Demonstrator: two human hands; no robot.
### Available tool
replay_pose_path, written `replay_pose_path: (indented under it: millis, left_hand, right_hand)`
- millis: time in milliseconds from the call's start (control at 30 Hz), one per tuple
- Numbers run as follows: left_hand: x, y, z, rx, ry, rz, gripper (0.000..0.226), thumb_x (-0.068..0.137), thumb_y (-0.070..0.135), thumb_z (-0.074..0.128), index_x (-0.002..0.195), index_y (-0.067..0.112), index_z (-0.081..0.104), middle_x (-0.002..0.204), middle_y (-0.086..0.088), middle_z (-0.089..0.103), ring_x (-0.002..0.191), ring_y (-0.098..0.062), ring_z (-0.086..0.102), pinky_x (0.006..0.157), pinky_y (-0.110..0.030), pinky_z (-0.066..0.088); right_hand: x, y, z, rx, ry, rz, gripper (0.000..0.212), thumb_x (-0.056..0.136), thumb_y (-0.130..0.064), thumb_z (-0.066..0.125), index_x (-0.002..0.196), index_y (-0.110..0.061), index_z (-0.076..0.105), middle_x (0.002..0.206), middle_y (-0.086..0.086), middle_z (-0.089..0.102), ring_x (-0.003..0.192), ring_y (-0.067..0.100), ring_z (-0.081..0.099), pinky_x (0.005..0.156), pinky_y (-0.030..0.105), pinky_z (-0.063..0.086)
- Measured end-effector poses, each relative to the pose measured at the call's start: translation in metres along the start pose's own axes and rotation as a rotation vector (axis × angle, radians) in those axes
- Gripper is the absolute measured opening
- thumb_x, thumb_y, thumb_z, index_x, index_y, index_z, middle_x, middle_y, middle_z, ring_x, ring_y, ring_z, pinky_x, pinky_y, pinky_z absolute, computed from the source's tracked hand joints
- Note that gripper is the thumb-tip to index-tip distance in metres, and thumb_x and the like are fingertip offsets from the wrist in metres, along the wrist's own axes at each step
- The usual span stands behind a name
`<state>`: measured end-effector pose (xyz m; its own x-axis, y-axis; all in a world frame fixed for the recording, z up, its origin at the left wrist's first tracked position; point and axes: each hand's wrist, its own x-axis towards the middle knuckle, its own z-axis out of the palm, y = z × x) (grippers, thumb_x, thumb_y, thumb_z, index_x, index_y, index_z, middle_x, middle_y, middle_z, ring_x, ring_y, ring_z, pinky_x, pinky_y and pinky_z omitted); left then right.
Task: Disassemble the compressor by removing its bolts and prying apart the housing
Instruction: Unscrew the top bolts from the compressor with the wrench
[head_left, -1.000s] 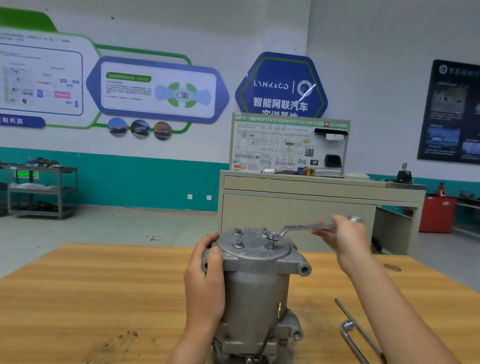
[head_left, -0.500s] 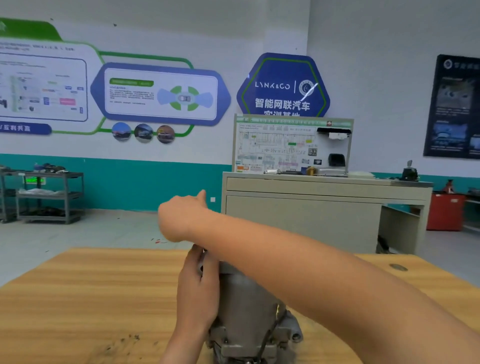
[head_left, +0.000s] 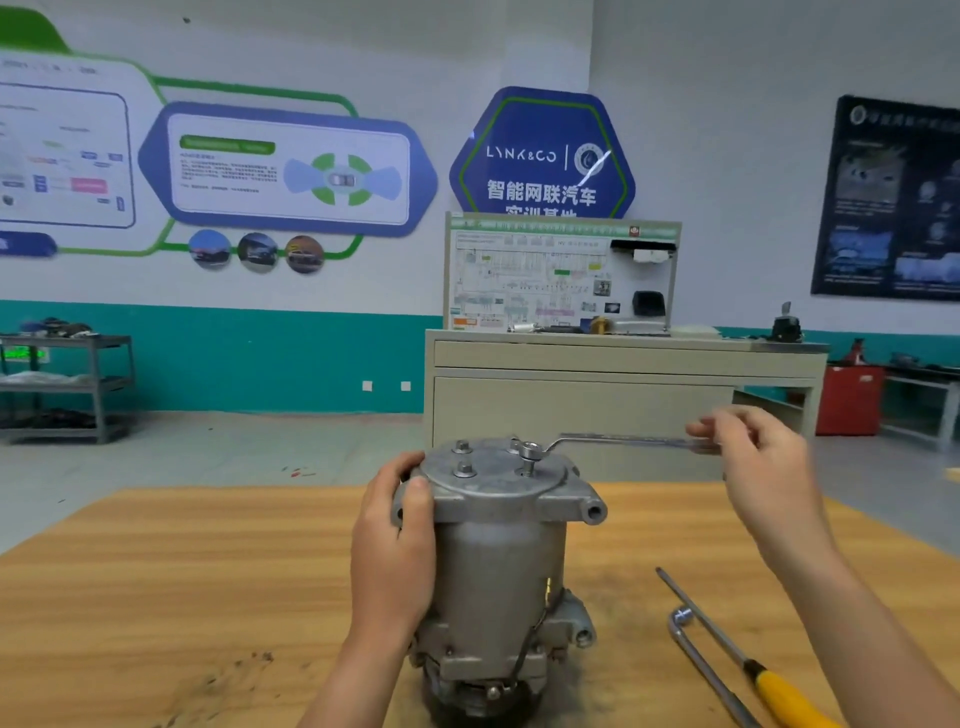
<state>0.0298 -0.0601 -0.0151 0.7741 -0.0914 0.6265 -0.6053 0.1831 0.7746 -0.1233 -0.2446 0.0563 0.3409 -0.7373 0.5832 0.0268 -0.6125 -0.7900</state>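
- One compressor (head_left: 498, 561) is standing upright in the middle of the wooden counter (head_left: 156, 597), its round top cover (head_left: 488, 475) facing up and its wider base nearest me.
- Four bolts are showing on that cover; three are sitting low, and the fourth bolt (head_left: 528, 467) is standing raised out of the cover on the right side.
- The ring end of a wrench (head_left: 623, 441) is sitting on that raised bolt, and its handle is reaching out level to the right.
- My left hand (head_left: 395, 561) is gripping the housing's upper left side, fingers (head_left: 384, 475) wrapping round the flange and thumb pressing on its front.
- My right hand (head_left: 763, 467) is holding the far end of the wrench handle, fingers (head_left: 727, 421) curling round it; the hand is blurring here, so I cannot tell how firmly.
- To the right of the compressor, apart from it, a screwdriver (head_left: 779, 691) with a yellow handle is lying on the counter, and a bent metal bar (head_left: 693, 652) is lying just beside its shaft.
- Beyond the counter, a beige cabinet (head_left: 597, 410) is carrying a wiring display board (head_left: 545, 275).
- A grey shelf cart (head_left: 67, 387) is standing by the teal wall on the far left.
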Motion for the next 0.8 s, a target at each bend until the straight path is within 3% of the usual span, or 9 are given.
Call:
replay_pose_path:
  millis: [100,233,333,433,467,567,633,733,800]
  left_hand:
    - [0.0,-0.001,-0.001,0.001,0.022,0.002,0.042,0.078,0.042,0.035,0.109,0.027,0.057,0.107,0.021,0.056,0.1,0.012,0.049,0.072,0.002,0.034]
    - [-0.001,-0.001,-0.003,0.003,-0.007,-0.001,0.042,0.078,0.044,0.034,0.111,0.03,0.056,0.109,0.021,0.056,0.102,0.012,0.048,0.073,0.002,0.034]
    - [-0.001,0.0,-0.005,-0.025,0.004,0.012,0.041,0.079,0.042,0.035,0.11,0.027,0.058,0.109,0.017,0.058,0.101,0.011,0.05,0.074,0.0,0.035]
    - [-0.001,0.004,-0.001,-0.029,-0.011,0.004,0.035,0.079,0.04,0.034,0.105,0.03,0.055,0.107,0.019,0.057,0.096,0.017,0.049,0.073,0.001,0.034]
    - [0.0,0.005,-0.003,-0.031,-0.026,0.002,0.033,0.079,0.039,0.033,0.103,0.031,0.055,0.105,0.019,0.057,0.094,0.018,0.049,0.073,0.0,0.034]
    - [0.002,-0.004,-0.015,0.035,-0.069,0.018,0.025,0.091,0.029,0.042,0.108,0.019,0.057,0.106,0.004,0.059,0.094,0.006,0.052,0.08,-0.014,0.036]
    - [-0.004,0.003,-0.002,0.054,-0.069,0.03,0.024,0.099,0.011,0.039,0.118,0.018,0.053,0.12,-0.004,0.056,0.113,-0.012,0.051,0.09,-0.021,0.035]
    - [-0.011,0.023,0.012,-0.238,-0.033,0.041,0.024,0.102,0.029,0.025,0.105,0.042,0.045,0.123,0.022,0.045,0.119,0.008,0.043,0.096,-0.01,0.031]
    - [-0.007,0.019,0.007,-0.128,-0.059,-0.037,0.023,0.1,0.025,0.033,0.105,0.039,0.05,0.117,0.013,0.054,0.104,0.016,0.047,0.083,-0.001,0.035]
  right_hand:
    - [0.066,0.0,0.062,-0.378,-0.308,0.099,0.027,0.098,-0.019,0.031,0.096,-0.004,0.054,0.101,0.019,0.063,0.091,0.035,0.06,0.072,0.037,0.047]
    - [0.087,-0.054,0.145,-0.604,-0.759,0.086,0.029,0.098,-0.006,0.025,0.088,0.008,0.048,0.077,0.021,0.059,0.061,0.027,0.056,0.065,0.033,0.05]
    - [0.049,-0.103,0.184,-0.791,-0.928,-0.29,0.026,0.098,-0.007,0.032,0.111,0.004,0.052,0.096,0.013,0.055,0.071,0.019,0.054,0.067,0.022,0.049]
    - [-0.013,-0.156,0.192,-0.879,-0.978,-0.728,0.029,0.096,-0.005,0.033,0.069,-0.009,0.043,0.069,0.0,0.041,0.055,0.009,0.037,0.038,0.015,0.035]
    - [-0.032,-0.168,0.187,-0.866,-0.978,-0.823,0.029,0.096,-0.008,0.034,0.067,-0.01,0.04,0.066,0.0,0.04,0.055,0.01,0.039,0.038,0.017,0.031]
    - [-0.075,-0.167,0.141,-0.662,-0.88,-1.03,0.02,0.098,-0.024,0.038,0.087,-0.012,0.05,0.069,-0.003,0.044,0.064,0.017,0.045,0.047,0.025,0.029]
    - [-0.094,-0.139,0.099,-0.296,-0.783,-1.061,0.025,0.097,-0.031,0.043,0.098,-0.011,0.058,0.077,0.002,0.06,0.071,0.021,0.051,0.053,0.03,0.035]
    - [-0.104,-0.094,0.041,0.295,-0.545,-0.919,0.028,0.088,-0.026,0.055,0.074,-0.005,0.067,0.067,0.01,0.065,0.061,0.024,0.058,0.067,0.037,0.048]
    - [-0.094,-0.062,0.016,0.538,-0.344,-0.725,0.027,0.083,-0.03,0.057,0.059,-0.021,0.065,0.058,0.004,0.065,0.057,0.024,0.062,0.075,0.033,0.052]
